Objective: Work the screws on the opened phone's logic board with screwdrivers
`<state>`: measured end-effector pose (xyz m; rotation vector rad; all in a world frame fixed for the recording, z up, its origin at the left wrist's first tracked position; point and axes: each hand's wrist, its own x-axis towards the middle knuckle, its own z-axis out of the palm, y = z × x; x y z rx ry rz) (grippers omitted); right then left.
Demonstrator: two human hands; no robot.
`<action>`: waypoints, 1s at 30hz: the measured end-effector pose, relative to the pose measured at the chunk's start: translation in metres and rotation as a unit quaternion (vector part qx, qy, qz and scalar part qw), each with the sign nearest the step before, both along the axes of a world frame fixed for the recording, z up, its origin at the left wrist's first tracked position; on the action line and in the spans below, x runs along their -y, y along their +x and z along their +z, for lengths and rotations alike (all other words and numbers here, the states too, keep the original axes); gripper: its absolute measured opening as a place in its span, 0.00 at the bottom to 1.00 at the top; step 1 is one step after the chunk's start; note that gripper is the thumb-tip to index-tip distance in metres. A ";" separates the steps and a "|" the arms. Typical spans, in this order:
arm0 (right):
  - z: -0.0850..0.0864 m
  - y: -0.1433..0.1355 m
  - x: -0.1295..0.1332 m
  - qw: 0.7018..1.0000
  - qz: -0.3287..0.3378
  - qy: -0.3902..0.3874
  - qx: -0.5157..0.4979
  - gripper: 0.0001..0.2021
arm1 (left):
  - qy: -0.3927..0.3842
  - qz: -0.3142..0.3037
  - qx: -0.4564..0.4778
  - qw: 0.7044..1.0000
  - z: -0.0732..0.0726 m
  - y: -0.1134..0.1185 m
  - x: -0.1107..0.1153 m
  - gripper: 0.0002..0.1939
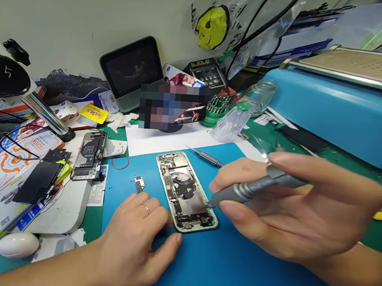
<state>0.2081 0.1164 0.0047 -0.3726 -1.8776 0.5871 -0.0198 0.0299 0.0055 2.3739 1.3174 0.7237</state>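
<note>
Holding a grey precision screwdriver (pixel 256 187) to an opened smartphone (pixel 186 190) on a blue work mat (pixel 234 268).

Right hand (pixel 291 206) has its thumb and fingers closed round the screwdriver's shaft, the tip resting on the lower right part of the phone's exposed interior, just beyond the fingertips; left hand (pixel 135 235) lies flat on the mat with fingers loosely spread and gripping nothing, a ring on one finger, its fingertips touching or just beside the phone's lower left edge; the phone lies back-open between the two hands; a small loose part (pixel 139 183) sits on the mat just past the left fingertips; a second screwdriver (pixel 206 156) lies beyond the right fingers near the phone's top; another disassembled phone (pixel 89 155) rests well to the left of the left hand; a green bit holder (pixel 217 110) stands farther back.
</note>
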 end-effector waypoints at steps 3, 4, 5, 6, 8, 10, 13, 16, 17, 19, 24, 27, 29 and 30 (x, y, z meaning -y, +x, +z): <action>-0.008 -0.006 0.002 0.998 0.041 0.057 0.001 0.39 | -0.003 0.000 -0.039 0.999 -0.003 -0.001 -0.001 0.10; -0.010 -0.008 0.003 0.997 0.049 0.067 0.008 0.38 | -0.005 0.001 -0.048 0.999 -0.003 -0.001 -0.001 0.11; -0.012 -0.009 0.004 0.996 0.055 0.072 0.019 0.36 | -0.008 0.002 -0.053 0.999 -0.004 -0.001 -0.001 0.12; -0.014 -0.011 0.004 0.995 0.059 0.078 0.028 0.34 | -0.012 0.002 -0.056 0.998 -0.005 -0.002 -0.001 0.12; -0.015 -0.013 0.005 0.992 0.075 0.085 0.049 0.31 | -0.018 0.002 -0.057 0.998 -0.007 -0.002 -0.001 0.12; -0.015 -0.014 0.005 0.990 0.087 0.090 0.063 0.29 | -0.019 0.000 -0.055 0.998 -0.008 -0.003 -0.001 0.11; -0.013 -0.014 0.003 0.988 0.088 0.100 0.072 0.26 | -0.016 -0.001 -0.056 0.998 -0.009 -0.003 -0.001 0.11; -0.012 -0.014 0.002 0.987 0.086 0.110 0.081 0.25 | -0.013 -0.002 -0.061 0.998 -0.008 -0.002 -0.002 0.12; -0.012 -0.014 0.002 0.987 0.086 0.109 0.085 0.25 | -0.010 -0.003 -0.063 0.998 -0.008 -0.002 -0.003 0.12; -0.011 -0.014 0.002 0.987 0.084 0.106 0.089 0.26 | -0.002 -0.003 -0.066 0.998 -0.008 -0.002 -0.003 0.12; -0.011 -0.014 0.002 0.986 0.078 0.112 0.091 0.24 | -0.002 -0.004 -0.070 0.998 -0.008 -0.002 -0.003 0.12; -0.011 -0.015 0.001 0.986 0.078 0.115 0.096 0.24 | -0.006 -0.005 -0.072 0.997 -0.008 -0.002 -0.002 0.12; -0.011 -0.015 0.001 0.984 0.080 0.126 0.098 0.22 | -0.004 -0.006 -0.072 0.997 -0.007 -0.002 -0.002 0.12; -0.011 -0.015 0.001 0.983 0.080 0.132 0.098 0.21 | -0.003 -0.005 -0.072 0.997 -0.008 -0.002 -0.002 0.12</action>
